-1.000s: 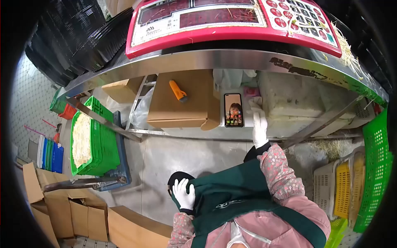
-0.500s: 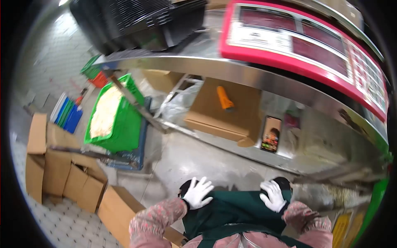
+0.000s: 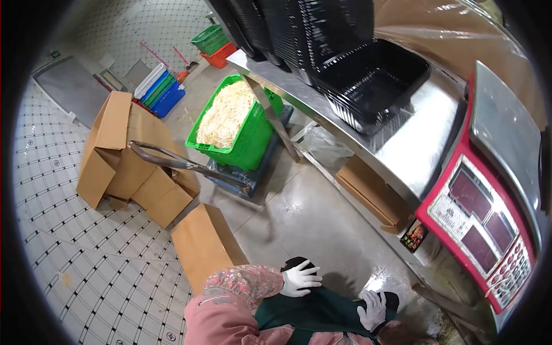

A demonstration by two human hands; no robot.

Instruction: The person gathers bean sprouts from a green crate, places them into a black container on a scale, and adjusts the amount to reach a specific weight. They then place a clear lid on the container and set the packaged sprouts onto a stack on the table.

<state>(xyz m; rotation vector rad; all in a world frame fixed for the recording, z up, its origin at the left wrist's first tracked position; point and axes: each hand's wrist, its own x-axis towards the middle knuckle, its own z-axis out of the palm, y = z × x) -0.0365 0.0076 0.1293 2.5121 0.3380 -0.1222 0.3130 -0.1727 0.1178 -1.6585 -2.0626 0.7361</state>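
My left hand (image 3: 300,279), in a white glove, rests on one knee with its fingers spread. On the other knee lies my right hand (image 3: 372,311), gloved the same way, its fingers extended. Neither holds anything. Beneath both hands is a dark green apron (image 3: 313,313) over my lap. An open cardboard box (image 3: 204,244) stands beside my left forearm. To the right, a red electronic scale (image 3: 471,213) with a keypad sits on the metal table, and a phone (image 3: 413,236) with a lit screen leans under it.
Stacked black plastic trays (image 3: 374,86) stand on the metal table (image 3: 428,150). A green crate (image 3: 253,141) full of pale shreds or sprouts sits on a blue platform with a curved handle (image 3: 167,158). Further left are an unfolded carton (image 3: 129,144), blue bins (image 3: 167,95) and a cardboard box under the table (image 3: 371,190).
My view has turned left, so the table, scale and trays now sit further right and the crate nearer the middle. Both hands still rest on my knees.
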